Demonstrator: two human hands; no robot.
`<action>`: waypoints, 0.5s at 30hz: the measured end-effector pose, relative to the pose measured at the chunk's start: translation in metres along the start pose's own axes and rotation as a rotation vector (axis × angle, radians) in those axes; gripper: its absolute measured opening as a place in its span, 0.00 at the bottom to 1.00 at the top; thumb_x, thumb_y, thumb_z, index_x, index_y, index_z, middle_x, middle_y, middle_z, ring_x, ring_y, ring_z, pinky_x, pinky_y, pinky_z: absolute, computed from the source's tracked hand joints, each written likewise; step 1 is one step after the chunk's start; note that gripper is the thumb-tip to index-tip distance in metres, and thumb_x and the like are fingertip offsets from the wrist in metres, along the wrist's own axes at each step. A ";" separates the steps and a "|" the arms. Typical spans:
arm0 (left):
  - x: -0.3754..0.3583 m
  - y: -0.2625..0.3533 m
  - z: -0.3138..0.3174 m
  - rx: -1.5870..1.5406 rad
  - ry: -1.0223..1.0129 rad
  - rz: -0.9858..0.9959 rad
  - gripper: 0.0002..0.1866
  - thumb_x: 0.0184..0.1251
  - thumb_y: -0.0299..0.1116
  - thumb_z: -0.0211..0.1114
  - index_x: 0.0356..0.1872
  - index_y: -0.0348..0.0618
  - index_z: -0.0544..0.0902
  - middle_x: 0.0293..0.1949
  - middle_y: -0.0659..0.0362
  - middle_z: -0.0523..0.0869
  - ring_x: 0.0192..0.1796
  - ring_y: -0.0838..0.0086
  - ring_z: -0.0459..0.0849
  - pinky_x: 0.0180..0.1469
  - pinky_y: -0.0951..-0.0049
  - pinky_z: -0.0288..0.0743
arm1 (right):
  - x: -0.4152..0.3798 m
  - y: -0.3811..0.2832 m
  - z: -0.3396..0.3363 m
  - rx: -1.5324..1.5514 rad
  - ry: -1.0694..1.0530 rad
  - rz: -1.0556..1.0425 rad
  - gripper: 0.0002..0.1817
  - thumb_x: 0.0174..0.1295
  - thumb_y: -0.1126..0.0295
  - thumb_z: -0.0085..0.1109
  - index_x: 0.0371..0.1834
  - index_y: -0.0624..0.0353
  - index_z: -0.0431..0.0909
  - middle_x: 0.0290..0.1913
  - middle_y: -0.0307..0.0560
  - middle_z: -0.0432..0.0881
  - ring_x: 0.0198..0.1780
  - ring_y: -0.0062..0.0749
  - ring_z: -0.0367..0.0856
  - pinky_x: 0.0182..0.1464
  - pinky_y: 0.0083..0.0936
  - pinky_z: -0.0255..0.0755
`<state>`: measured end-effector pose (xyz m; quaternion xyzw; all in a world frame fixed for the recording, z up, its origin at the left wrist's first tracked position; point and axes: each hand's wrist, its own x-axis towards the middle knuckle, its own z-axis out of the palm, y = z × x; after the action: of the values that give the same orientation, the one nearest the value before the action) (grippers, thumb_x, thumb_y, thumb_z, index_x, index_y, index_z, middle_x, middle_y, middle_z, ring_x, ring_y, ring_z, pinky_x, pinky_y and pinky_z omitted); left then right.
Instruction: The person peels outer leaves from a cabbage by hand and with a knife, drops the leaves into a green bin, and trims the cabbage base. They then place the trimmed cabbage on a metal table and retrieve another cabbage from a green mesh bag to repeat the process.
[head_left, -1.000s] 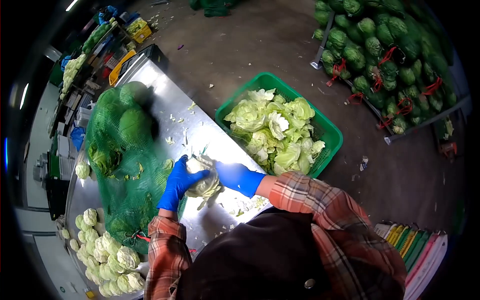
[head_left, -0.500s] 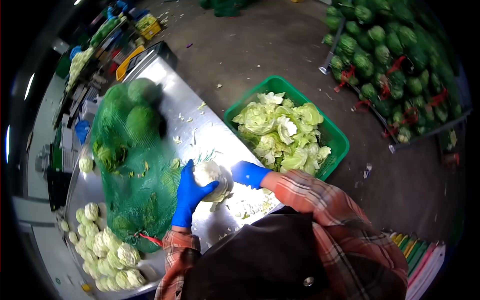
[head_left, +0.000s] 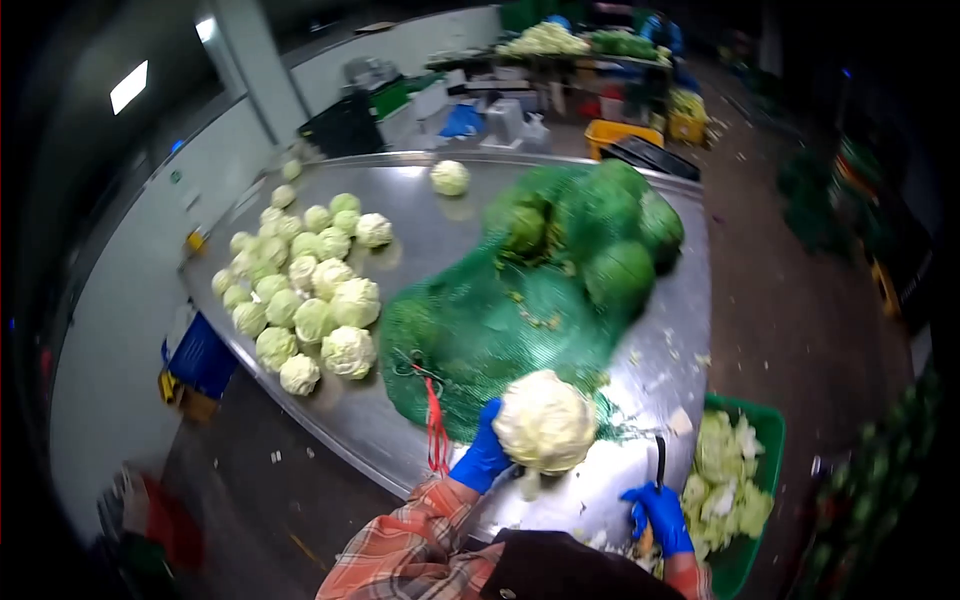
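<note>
The left hand (head_left: 482, 455) grips the pale cabbage (head_left: 545, 422) above the shiny table (head_left: 688, 300), by the green net (head_left: 480, 320). The right hand (head_left: 660, 515) has fingers curled around a thin dark tool (head_left: 660, 460) (maybe a knife). If the left fingers slip, the round cabbage could roll.

No readable text; no legible labels, numbers or signs

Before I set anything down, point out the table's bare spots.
The widest free patch on the table lies between the cabbage pile, the lone cabbage and the net bag. A smaller one lies nearer, between pile, bag and table edge. Crowded: near right, with scraps, held cabbage and right hand.
</note>
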<state>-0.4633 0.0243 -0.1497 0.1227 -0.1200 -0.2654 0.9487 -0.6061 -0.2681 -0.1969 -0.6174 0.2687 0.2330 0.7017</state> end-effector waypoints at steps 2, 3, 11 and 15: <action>-0.011 0.051 -0.060 0.634 0.283 0.292 0.28 0.74 0.47 0.45 0.69 0.41 0.61 0.68 0.50 0.67 0.68 0.62 0.68 0.71 0.56 0.60 | 0.002 0.002 -0.001 -0.021 -0.014 -0.041 0.14 0.66 0.67 0.50 0.35 0.65 0.83 0.16 0.45 0.74 0.12 0.33 0.72 0.13 0.28 0.70; -0.013 0.081 -0.036 0.710 0.309 0.387 0.28 0.76 0.49 0.41 0.70 0.43 0.61 0.69 0.51 0.65 0.70 0.62 0.65 0.72 0.55 0.56 | 0.000 -0.003 0.002 -0.033 0.003 -0.017 0.14 0.65 0.67 0.51 0.35 0.65 0.83 0.17 0.45 0.75 0.12 0.31 0.72 0.13 0.27 0.70; -0.035 0.274 -0.039 0.215 0.478 0.873 0.42 0.60 0.70 0.45 0.72 0.59 0.60 0.73 0.57 0.60 0.72 0.52 0.58 0.70 0.42 0.54 | 0.009 -0.006 0.011 -0.116 0.055 -0.017 0.11 0.63 0.63 0.55 0.38 0.59 0.79 0.18 0.39 0.74 0.12 0.26 0.70 0.14 0.23 0.65; -0.053 0.332 -0.078 0.182 0.616 1.025 0.44 0.62 0.64 0.55 0.74 0.57 0.51 0.74 0.53 0.56 0.73 0.54 0.56 0.70 0.44 0.54 | 0.009 -0.003 0.011 -0.153 0.071 -0.031 0.12 0.64 0.61 0.54 0.39 0.58 0.79 0.19 0.40 0.75 0.12 0.26 0.70 0.15 0.23 0.66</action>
<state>-0.3272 0.3409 -0.1334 0.2011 0.0940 0.2844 0.9326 -0.5963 -0.2581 -0.1993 -0.6810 0.2652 0.2200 0.6462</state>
